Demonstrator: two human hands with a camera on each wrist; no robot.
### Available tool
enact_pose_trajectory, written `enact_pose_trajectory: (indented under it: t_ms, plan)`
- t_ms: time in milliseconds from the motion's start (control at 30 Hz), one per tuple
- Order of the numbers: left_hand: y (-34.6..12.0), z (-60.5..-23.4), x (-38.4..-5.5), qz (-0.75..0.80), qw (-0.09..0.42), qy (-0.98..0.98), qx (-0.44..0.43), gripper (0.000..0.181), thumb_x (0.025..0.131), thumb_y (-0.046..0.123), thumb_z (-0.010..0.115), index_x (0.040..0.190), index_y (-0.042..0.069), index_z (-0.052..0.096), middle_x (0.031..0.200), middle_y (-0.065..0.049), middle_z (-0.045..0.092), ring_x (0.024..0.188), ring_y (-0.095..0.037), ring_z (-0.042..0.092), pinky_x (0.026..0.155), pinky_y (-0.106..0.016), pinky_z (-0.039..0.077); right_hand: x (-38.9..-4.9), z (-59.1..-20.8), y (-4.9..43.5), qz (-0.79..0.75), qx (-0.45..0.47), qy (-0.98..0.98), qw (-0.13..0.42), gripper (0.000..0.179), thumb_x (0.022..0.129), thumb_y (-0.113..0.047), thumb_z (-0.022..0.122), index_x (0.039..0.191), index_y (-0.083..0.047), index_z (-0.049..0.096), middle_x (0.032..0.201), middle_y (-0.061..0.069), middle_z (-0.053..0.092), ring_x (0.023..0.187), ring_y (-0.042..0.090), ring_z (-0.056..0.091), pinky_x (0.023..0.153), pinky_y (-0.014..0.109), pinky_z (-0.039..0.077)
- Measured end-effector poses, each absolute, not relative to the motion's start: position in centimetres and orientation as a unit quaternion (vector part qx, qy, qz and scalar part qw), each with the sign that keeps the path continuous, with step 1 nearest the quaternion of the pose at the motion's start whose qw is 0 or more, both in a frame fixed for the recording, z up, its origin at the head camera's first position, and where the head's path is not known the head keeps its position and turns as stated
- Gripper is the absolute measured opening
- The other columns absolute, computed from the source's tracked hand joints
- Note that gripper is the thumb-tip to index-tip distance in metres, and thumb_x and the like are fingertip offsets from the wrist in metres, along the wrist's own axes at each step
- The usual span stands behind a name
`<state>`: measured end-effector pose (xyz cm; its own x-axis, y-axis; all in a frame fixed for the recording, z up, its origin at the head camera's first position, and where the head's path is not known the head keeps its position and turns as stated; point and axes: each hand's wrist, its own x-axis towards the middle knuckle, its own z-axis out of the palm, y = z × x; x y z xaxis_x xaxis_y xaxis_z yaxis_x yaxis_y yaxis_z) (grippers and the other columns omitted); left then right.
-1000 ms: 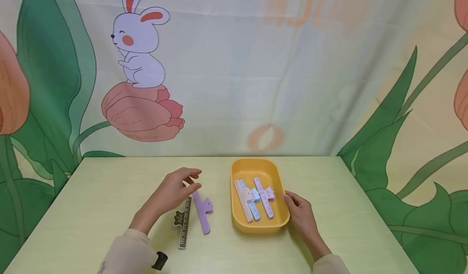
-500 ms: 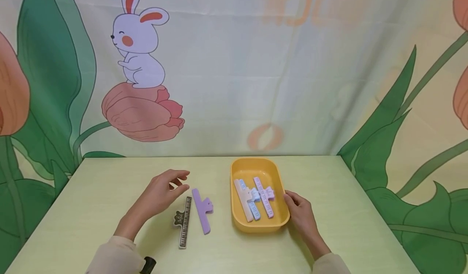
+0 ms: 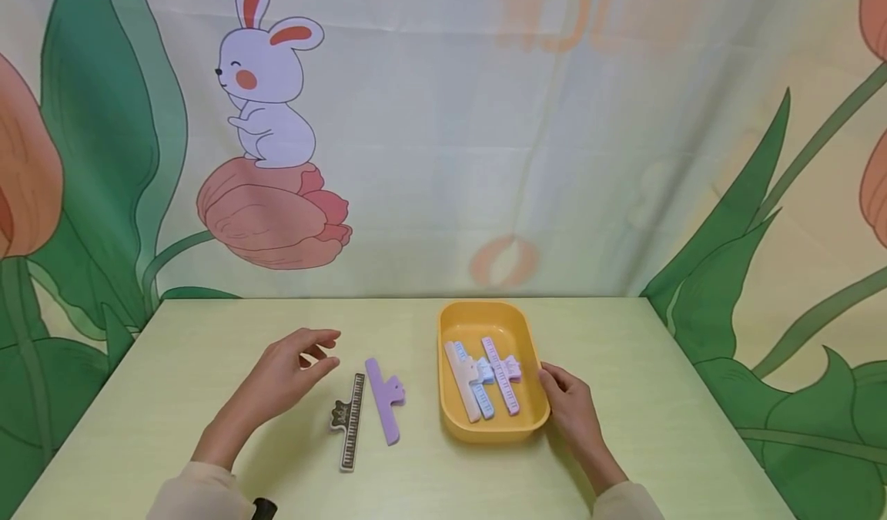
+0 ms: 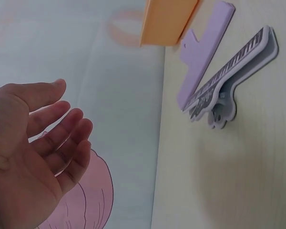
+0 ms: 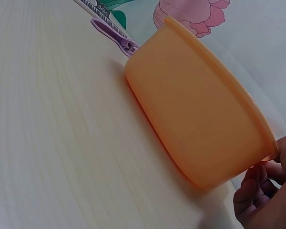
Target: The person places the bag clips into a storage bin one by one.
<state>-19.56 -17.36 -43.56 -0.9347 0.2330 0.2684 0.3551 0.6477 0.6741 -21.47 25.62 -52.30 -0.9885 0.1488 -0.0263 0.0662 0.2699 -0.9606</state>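
My left hand [image 3: 287, 370] hovers above the table with its fingers loosely bent and nothing held; the left wrist view shows its bare palm. Nearest to it lies a black clip [image 3: 352, 424] with a piano-key pattern and a bear-shaped grip. Beside that is a plain purple clip [image 3: 383, 402]. My right hand [image 3: 571, 412] pinches the right rim of a yellow plastic tub [image 3: 493, 430], thumb at the rim and fingers under it. Inside the tub lie a pale pink clip [image 3: 460, 385], partly over a blue clip [image 3: 485, 403], and a lilac piano-key clip [image 3: 500, 374].
The pale wooden table [image 3: 416, 489] ends at the back against a hanging cloth [image 3: 416, 158] printed with a rabbit, tulips and leaves. In the right wrist view, the tub's outer wall [image 5: 190, 105] fills the middle.
My left hand has drawn back to the left, away from the purple clip, which is now fully in sight. The right hand, the tub and the clips stay in place.
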Motion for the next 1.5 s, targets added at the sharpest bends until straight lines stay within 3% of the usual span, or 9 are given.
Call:
enact_pose_trajectory:
  t_ms: [600,1000,1500]
  plan:
    - [-18.3,-46.2,-19.2,-0.395,0.056,-0.903,-0.161,0.039,0.095,0.008,0.075,0.132,-0.001,0.066,0.118,-0.013,0.069,0.098,-0.023,0.068,0.085,-0.043,0.058,-21.5,-52.4,25.6,0.597,-0.069,-0.798,0.033,0.041,0.108,-0.022,0.058,0.139,0.004,0.061,0.136,0.023,0.063,0.119,0.031,0.063,0.093,0.029,0.057]
    - [-18.4,-48.6,-18.9,-0.412,0.016,-0.897,-0.156,0.039,0.095,0.007,0.074,0.131,-0.004,0.066,0.118,-0.017,0.068,0.098,-0.024,0.068,0.085,-0.038,0.059,-21.4,-52.4,25.6,0.599,-0.068,-0.797,0.035,0.042,0.108,-0.023,0.058,0.139,0.004,0.061,0.136,0.023,0.063,0.119,0.030,0.063,0.092,0.027,0.057]
    - [-18.3,-50.3,-18.7,-0.423,-0.043,-0.894,-0.140,0.045,0.093,0.010,0.077,0.133,-0.007,0.064,0.124,-0.018,0.067,0.101,-0.026,0.067,0.087,-0.042,0.058,-21.4,-52.3,25.6,0.600,-0.070,-0.796,0.033,0.042,0.108,-0.023,0.058,0.140,0.004,0.061,0.137,0.023,0.062,0.120,0.030,0.063,0.091,0.025,0.056]
